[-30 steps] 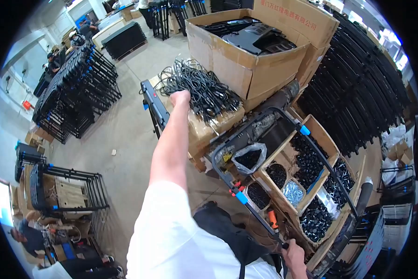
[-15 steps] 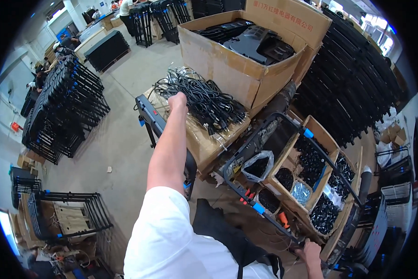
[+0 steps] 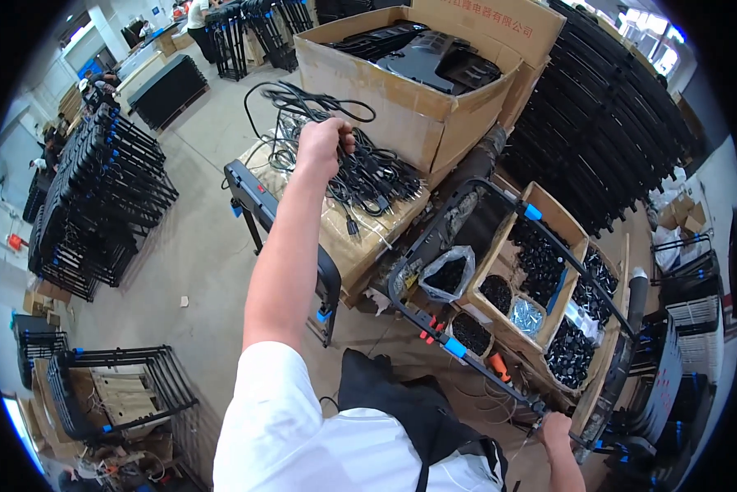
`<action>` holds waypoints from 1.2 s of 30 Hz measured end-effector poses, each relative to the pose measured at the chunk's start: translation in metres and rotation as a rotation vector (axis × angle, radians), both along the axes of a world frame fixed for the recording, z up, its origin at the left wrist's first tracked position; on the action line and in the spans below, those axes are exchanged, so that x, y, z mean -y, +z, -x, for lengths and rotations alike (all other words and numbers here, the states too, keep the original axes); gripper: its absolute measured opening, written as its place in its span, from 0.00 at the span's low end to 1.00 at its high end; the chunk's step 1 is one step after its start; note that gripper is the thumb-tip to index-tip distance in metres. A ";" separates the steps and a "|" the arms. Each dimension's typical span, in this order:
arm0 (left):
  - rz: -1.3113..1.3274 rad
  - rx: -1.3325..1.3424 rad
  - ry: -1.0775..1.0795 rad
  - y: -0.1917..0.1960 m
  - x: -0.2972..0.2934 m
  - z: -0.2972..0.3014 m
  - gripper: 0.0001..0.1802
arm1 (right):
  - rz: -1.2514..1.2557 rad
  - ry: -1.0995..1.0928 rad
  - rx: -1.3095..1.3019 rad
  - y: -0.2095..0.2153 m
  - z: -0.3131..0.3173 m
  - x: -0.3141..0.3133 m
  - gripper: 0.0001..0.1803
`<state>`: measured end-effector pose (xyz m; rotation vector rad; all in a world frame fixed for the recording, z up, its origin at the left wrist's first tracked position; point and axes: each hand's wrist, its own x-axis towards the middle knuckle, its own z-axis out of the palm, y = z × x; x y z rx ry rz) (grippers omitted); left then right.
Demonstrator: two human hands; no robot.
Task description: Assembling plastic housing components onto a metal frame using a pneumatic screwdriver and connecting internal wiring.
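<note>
My left hand [image 3: 323, 146] is closed at the top of a heap of black power cords [image 3: 376, 180]. Cord loops [image 3: 303, 100] rise above and beyond the fist, lifted off the pile. The heap lies on a tan wrapped carton [image 3: 344, 254], with some plugs pointing toward the near right. Low on the right, my right hand [image 3: 555, 428] is curled at the near end of a black tubular metal frame [image 3: 499, 384] with blue bands. Its fingertips are partly hidden.
An open cardboard box [image 3: 385, 90] of black plastic covers stands behind the cords. A wooden parts tray [image 3: 485, 316] holds black fittings and screws, near an orange-handled tool [image 3: 499, 367]. Another black frame [image 3: 274, 205] stands left of the carton. Stacked frames [image 3: 98, 197] line the left.
My left hand has drawn back toward the right, raising cord loops from the heap. My right hand stays by the frame's near end, shifted slightly. The whole view has turned a little.
</note>
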<state>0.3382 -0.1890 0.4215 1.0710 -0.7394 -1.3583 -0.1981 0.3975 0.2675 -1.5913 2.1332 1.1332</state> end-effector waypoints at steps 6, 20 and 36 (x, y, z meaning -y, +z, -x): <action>0.456 0.530 0.141 0.020 -0.061 0.049 0.14 | -0.005 -0.043 0.032 -0.020 0.022 -0.025 0.26; 0.580 0.001 -0.486 0.085 -0.202 0.094 0.16 | 0.565 0.006 0.187 0.018 -0.029 0.014 0.18; 0.152 0.081 -1.235 -0.139 -0.356 0.176 0.08 | 0.317 -0.017 0.002 0.010 -0.037 0.003 0.07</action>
